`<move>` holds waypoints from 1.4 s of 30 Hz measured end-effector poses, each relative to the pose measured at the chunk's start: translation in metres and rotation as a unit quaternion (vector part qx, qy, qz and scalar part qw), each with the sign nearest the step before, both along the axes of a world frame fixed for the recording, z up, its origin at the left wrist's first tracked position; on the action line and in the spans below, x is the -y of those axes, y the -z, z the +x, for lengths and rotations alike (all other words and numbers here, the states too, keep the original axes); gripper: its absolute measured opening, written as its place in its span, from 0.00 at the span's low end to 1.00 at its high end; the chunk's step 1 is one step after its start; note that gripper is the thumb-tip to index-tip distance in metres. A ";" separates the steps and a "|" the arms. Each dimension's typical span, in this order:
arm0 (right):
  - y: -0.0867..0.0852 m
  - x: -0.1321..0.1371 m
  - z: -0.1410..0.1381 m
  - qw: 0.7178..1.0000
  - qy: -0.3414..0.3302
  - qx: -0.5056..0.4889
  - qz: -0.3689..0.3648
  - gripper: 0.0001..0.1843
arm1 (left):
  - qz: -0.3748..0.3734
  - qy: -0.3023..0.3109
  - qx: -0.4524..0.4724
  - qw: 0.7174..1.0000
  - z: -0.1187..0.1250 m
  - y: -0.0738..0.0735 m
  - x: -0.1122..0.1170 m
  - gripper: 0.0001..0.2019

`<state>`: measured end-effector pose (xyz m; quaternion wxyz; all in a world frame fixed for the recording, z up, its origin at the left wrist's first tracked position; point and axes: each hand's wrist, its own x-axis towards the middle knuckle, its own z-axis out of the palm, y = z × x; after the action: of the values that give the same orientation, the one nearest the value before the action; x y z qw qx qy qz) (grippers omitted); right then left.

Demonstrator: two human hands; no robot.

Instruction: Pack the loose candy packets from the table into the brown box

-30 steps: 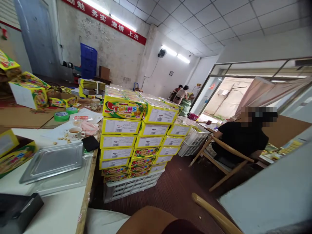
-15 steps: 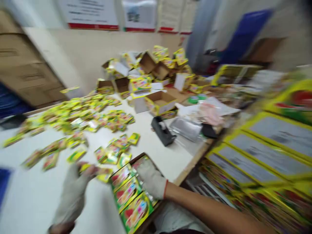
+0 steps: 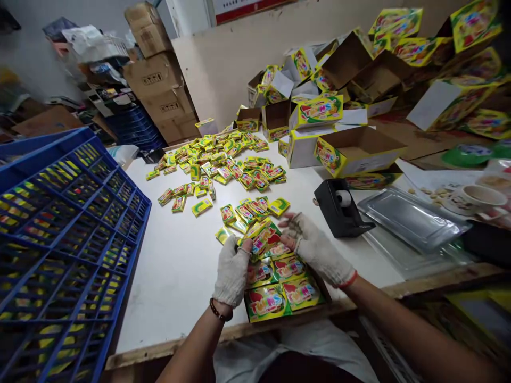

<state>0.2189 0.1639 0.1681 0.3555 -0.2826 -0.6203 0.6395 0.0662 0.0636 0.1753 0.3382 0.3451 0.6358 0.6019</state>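
A shallow open display box (image 3: 328, 291) sits at the table's front edge, with rows of small yellow-green candy cartons (image 3: 266, 302) lying flat in it. At its far end a tilted candy carton (image 3: 263, 238) shows its print at an angle. My left hand (image 3: 233, 268), in a fingerless white knit glove, closes on this carton's left side with the thumb on top. My right hand (image 3: 317, 250), gloved alike, is at its right side with fingers apart, close to or touching the cartons. Several loose cartons (image 3: 245, 211) lie just beyond.
A heap of loose cartons (image 3: 215, 154) spreads over the white table (image 3: 171, 287). A blue crate (image 3: 75, 255) full of cartons stands left. To the right are a black tape dispenser (image 3: 339, 210), clear plastic trays (image 3: 411, 218) and a cup (image 3: 483, 198). Open boxes (image 3: 355, 149) pile up behind.
The view has swung left, bringing the blue crate in. My right hand has come out of the box to its far end. My left hand has moved from the loose cartons to the box.
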 end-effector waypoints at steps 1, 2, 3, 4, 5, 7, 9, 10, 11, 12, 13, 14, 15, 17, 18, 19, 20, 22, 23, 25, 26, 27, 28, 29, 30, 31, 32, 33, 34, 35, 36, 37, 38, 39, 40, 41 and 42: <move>-0.005 -0.005 0.006 0.997 0.025 0.013 0.069 0.32 | -0.007 -0.003 -0.066 0.998 -0.001 -0.002 0.000 0.20; -0.011 -0.010 0.013 0.988 0.033 0.031 0.149 0.33 | -0.008 0.002 -0.123 0.992 0.000 -0.004 0.000 0.19; -0.018 -0.014 0.019 0.973 0.030 0.052 0.223 0.34 | -0.003 0.014 -0.165 0.986 0.003 -0.008 0.000 0.18; -0.026 -0.018 0.025 0.959 0.023 0.071 0.275 0.35 | 0.006 0.025 -0.189 0.982 0.007 -0.011 -0.001 0.16; -0.032 -0.020 0.030 0.952 0.015 0.082 0.294 0.38 | 0.021 0.032 -0.187 0.982 0.013 -0.014 -0.001 0.16; -0.041 -0.022 0.035 0.970 0.007 0.069 0.233 0.44 | 0.059 0.030 -0.108 0.992 0.026 -0.019 -0.003 0.16; -0.042 -0.018 0.035 0.993 -0.037 0.028 0.105 0.46 | 0.096 0.017 0.006 0.995 0.038 -0.019 -0.006 0.19; -0.040 -0.015 0.035 0.996 -0.073 0.003 0.047 0.44 | 0.105 0.015 0.043 0.993 0.043 -0.019 -0.006 0.20; -0.036 -0.011 0.034 0.995 -0.099 -0.023 0.004 0.39 | 0.104 0.019 0.054 0.993 0.045 -0.017 -0.006 0.20; -0.032 -0.009 0.033 0.993 -0.105 -0.047 -0.020 0.35 | 0.096 0.029 0.037 0.994 0.046 -0.014 -0.005 0.20; -0.029 -0.008 0.034 0.993 -0.098 -0.063 -0.025 0.32 | 0.084 0.046 -0.005 0.995 0.045 -0.011 -0.003 0.20; -0.027 -0.010 0.036 0.994 -0.086 -0.068 -0.017 0.31 | 0.073 0.066 -0.068 0.993 0.042 -0.007 0.001 0.21; -0.025 -0.013 0.040 0.995 -0.084 -0.059 -0.001 0.31 | 0.064 0.085 -0.142 0.984 0.037 -0.002 0.006 0.22; -0.027 -0.025 0.047 0.989 -0.143 0.015 0.043 0.30 | 0.052 0.122 -0.289 0.948 0.025 0.010 0.019 0.23; -0.030 -0.031 0.049 0.976 -0.190 0.083 0.070 0.27 | 0.044 0.140 -0.350 0.925 0.020 0.016 0.026 0.24; -0.033 -0.035 0.049 0.952 -0.235 0.167 0.105 0.22 | 0.032 0.158 -0.397 0.904 0.015 0.024 0.033 0.26; -0.036 -0.038 0.047 0.914 -0.274 0.261 0.148 0.18 | 0.017 0.176 -0.428 0.886 0.012 0.031 0.041 0.29; -0.040 -0.035 0.033 0.796 -0.336 0.440 0.243 0.12 | -0.003 0.208 -0.458 0.864 0.010 0.043 0.053 0.37; -0.040 -0.031 0.024 0.731 -0.361 0.504 0.285 0.11 | -0.005 0.217 -0.459 0.862 0.010 0.048 0.058 0.39; -0.037 -0.018 0.004 0.631 -0.402 0.572 0.335 0.12 | 0.008 0.211 -0.437 0.874 0.010 0.055 0.066 0.37; -0.035 -0.013 -0.004 0.603 -0.418 0.585 0.345 0.13 | 0.021 0.195 -0.422 0.885 0.008 0.056 0.068 0.34; -0.031 -0.008 -0.008 0.589 -0.429 0.590 0.348 0.15 | 0.031 0.169 -0.407 0.897 0.004 0.057 0.068 0.30; -0.027 -0.004 -0.010 0.587 -0.434 0.589 0.346 0.16 | 0.038 0.132 -0.395 0.909 -0.002 0.058 0.067 0.27; -0.023 -0.002 -0.009 0.597 -0.435 0.581 0.342 0.19 | 0.039 0.087 -0.386 0.918 -0.012 0.058 0.064 0.24; -0.020 -0.002 -0.006 0.614 -0.425 0.571 0.341 0.21 | 0.031 0.044 -0.383 0.922 -0.024 0.059 0.058 0.23; -0.017 -0.001 -0.001 0.633 -0.404 0.562 0.345 0.24 | 0.015 0.005 -0.386 0.922 -0.038 0.059 0.050 0.21; -0.016 -0.001 0.005 0.649 -0.374 0.559 0.355 0.27 | -0.009 -0.025 -0.393 0.919 -0.053 0.060 0.041 0.21; -0.015 -0.001 0.011 0.660 -0.339 0.559 0.369 0.29 | -0.040 -0.033 -0.409 0.911 -0.068 0.061 0.031 0.21; -0.016 0.001 0.016 0.664 -0.308 0.562 0.384 0.30 | -0.075 -0.033 -0.427 0.900 -0.082 0.062 0.020 0.22; -0.017 0.003 0.020 0.662 -0.290 0.570 0.392 0.28 | -0.117 -0.023 -0.446 0.887 -0.094 0.064 0.008 0.25; -0.018 0.005 0.022 0.657 -0.285 0.577 0.392 0.25 | -0.160 -0.007 -0.466 0.870 -0.104 0.065 -0.004 0.29; -0.019 0.007 0.022 0.651 -0.292 0.586 0.384 0.22 | -0.199 0.010 -0.479 0.855 -0.111 0.067 -0.014 0.34; -0.020 0.009 0.021 0.646 -0.306 0.594 0.368 0.19 | -0.230 0.029 -0.487 0.842 -0.116 0.068 -0.024 0.39; -0.021 0.010 0.020 0.642 -0.326 0.600 0.349 0.17 | -0.251 0.046 -0.488 0.834 -0.119 0.069 -0.032 0.43; -0.021 0.009 0.017 0.639 -0.349 0.600 0.332 0.14 | -0.262 0.061 -0.485 0.832 -0.121 0.069 -0.039 0.44; -0.020 0.007 0.015 0.640 -0.373 0.590 0.321 0.11 | -0.265 0.073 -0.478 0.834 -0.123 0.070 -0.043 0.43; -0.019 0.004 0.012 0.645 -0.400 0.572 0.312 0.08 | -0.264 0.079 -0.470 0.839 -0.124 0.070 -0.045 0.41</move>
<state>0.2311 0.1599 0.1871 -0.2935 -0.1886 -0.9156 0.1998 -0.0574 0.1081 0.1057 0.1230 0.5333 0.8237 0.1484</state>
